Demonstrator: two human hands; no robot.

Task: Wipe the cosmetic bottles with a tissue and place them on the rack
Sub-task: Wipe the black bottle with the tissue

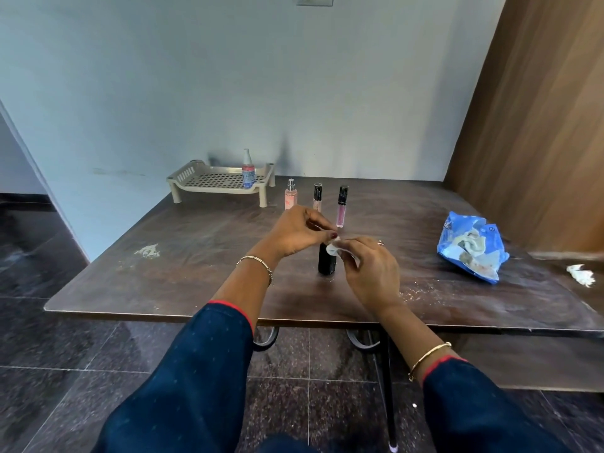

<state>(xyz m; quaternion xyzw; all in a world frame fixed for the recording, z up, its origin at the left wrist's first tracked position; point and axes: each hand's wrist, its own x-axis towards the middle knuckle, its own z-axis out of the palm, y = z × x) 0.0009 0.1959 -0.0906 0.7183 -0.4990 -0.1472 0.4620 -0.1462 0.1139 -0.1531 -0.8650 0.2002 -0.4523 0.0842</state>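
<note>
A black bottle (327,263) stands upright on the brown table (183,276) in front of me. My right hand (371,271) pinches a small white tissue (334,248) against the bottle's top. My left hand (299,233) hovers just above and to the left, its fingertips touching the tissue's edge. Behind them stand a pink spray bottle (290,195), a black-capped beige tube (317,197) and a black-capped pink gloss tube (341,206). A beige perforated rack (209,181) sits at the table's back, with a clear spray bottle with a blue label (248,170) standing on it.
A blue tissue packet (470,251) lies on the right side of the table, with a crumpled white tissue (581,274) further right. A wooden panel (536,125) rises at the right, a pale wall behind. White smudges mark the tabletop at left.
</note>
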